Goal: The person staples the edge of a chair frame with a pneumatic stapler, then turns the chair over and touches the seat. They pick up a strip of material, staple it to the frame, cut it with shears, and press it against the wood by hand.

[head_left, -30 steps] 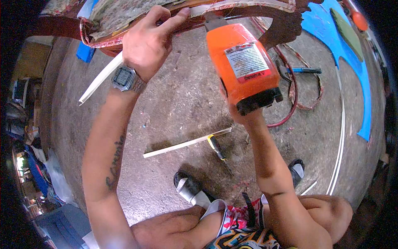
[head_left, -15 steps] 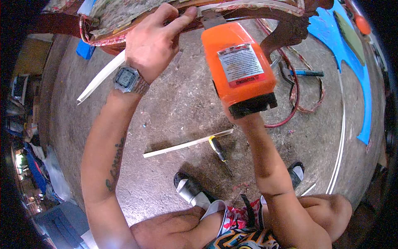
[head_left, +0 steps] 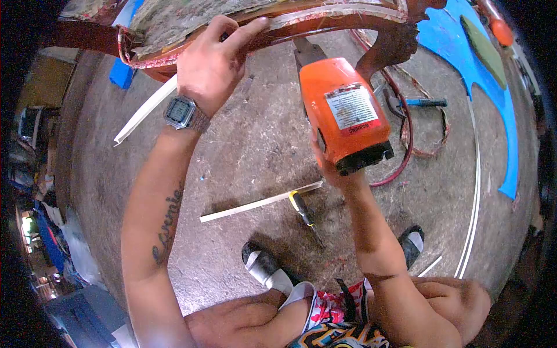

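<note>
My left hand (head_left: 212,61), with a watch on its wrist, is closed on a white strip (head_left: 145,110) at the edge of a wooden furniture frame (head_left: 84,36). The strip's loose end sticks out below the hand; its other part runs rightward along the frame. One finger stretches along the edge. My right hand (head_left: 332,168) grips an orange staple gun (head_left: 342,107) from below, its fingers mostly hidden by the body. The gun's dark nose points up, just short of the frame.
On the concrete floor lie another white strip (head_left: 261,202), a yellow-and-black screwdriver (head_left: 304,214), a blue-handled hammer (head_left: 426,102) and a red hose (head_left: 411,136). Blue sheet material (head_left: 505,133) and long thin white strips (head_left: 473,226) are at the right. Worn fabric (head_left: 174,26) covers the frame.
The staple gun has come down and slightly right, its nose leaving the frame edge. My left hand keeps its place on the strip. The view has shifted a little.
</note>
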### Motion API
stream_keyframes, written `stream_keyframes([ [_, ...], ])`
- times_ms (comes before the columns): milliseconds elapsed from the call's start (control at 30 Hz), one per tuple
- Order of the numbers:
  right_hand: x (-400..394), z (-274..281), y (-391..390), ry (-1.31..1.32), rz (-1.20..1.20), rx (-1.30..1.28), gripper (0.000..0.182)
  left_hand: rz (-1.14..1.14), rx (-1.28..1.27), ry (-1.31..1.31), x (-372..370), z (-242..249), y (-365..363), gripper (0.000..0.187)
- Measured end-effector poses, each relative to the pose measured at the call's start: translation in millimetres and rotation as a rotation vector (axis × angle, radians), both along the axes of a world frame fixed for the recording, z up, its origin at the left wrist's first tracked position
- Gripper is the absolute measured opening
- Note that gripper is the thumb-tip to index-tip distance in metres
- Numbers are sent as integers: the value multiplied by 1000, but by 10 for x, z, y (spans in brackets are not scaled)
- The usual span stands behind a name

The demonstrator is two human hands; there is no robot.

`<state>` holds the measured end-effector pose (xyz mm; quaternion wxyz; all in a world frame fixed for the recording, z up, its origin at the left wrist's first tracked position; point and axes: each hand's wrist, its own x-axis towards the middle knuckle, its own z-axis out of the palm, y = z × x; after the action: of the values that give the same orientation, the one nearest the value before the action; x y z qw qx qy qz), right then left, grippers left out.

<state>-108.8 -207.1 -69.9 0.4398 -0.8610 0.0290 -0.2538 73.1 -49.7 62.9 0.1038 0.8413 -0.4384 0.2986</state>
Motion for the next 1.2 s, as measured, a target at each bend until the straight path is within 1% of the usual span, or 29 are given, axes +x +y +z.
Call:
stream_keyframes([
  [33, 8, -49, -8, 71, 19, 145, 30, 5, 11, 25, -14, 8, -6, 60],
  [67, 21, -71, -45, 134, 20, 119, 30, 11, 21, 48, -31, 29, -5, 60],
  [133, 91, -104, -103, 111, -11, -96, 29, 10, 25, 55, -30, 35, -2, 62],
  [167, 138, -113, -119, 25, -45, -283, 28, -6, 16, 51, -23, 35, -1, 62],
  [233, 231, -118, -151, -133, -60, -423, 26, -35, -1, 45, 6, 33, 0, 62],
  [267, 260, -116, -171, -203, -42, -376, 25, -37, -1, 41, 8, 36, -3, 60],
  [333, 311, -105, -192, -247, -35, -335, 24, -37, -2, 35, 4, 44, -8, 55],
  [400, 342, -89, -185, -194, -54, -343, 23, -36, -13, 13, 10, 31, -16, 54],
  [467, 343, -169, -188, -229, -20, -353, 22, -42, -18, 6, 10, 34, -16, 51],
  [533, 305, -237, -178, -122, 2, -315, 24, -52, -24, 11, 4, 47, -13, 47],
  [567, 233, -234, -145, 3, 12, -272, 26, -42, -32, 61, 13, 52, 20, 46],
  [633, 145, -238, -76, 102, 121, 101, 32, -29, -47, 156, 63, 84, 135, 43],
  [667, 120, -256, -6, 76, 223, 431, 35, 0, -28, 154, 70, 102, 184, 40],
  [700, 108, -286, 65, 51, 322, 763, 39, -25, -37, 133, 89, 98, 193, 40],
  [767, 125, -372, 144, -11, 501, 1201, 42, -73, -52, 99, 127, 90, 203, 39],
  [867, 213, -476, 184, -137, 758, 1493, 43, -117, -15, 38, 179, 100, 225, 40],
  [900, 239, -497, 185, -182, 844, 1586, 43, -136, -18, 32, 185, 96, 218, 38],
  [967, 230, -484, 146, -35, 722, 1691, 44, -168, -25, 17, 182, 94, 212, 34],
  [1000, 227, -466, 124, 5, 686, 1704, 44, -151, -34, 37, 182, 82, 219, 34],
  [1067, 235, -420, 128, 40, 601, 1584, 44, -123, -51, 79, 177, 49, 222, 33],
  [1100, 246, -385, 127, 31, 565, 1449, 44, -129, -32, 63, 172, 56, 223, 33],
  [1200, 263, -288, 128, -21, 380, 819, 44, -149, 9, 19, 158, 87, 208, 32],
])
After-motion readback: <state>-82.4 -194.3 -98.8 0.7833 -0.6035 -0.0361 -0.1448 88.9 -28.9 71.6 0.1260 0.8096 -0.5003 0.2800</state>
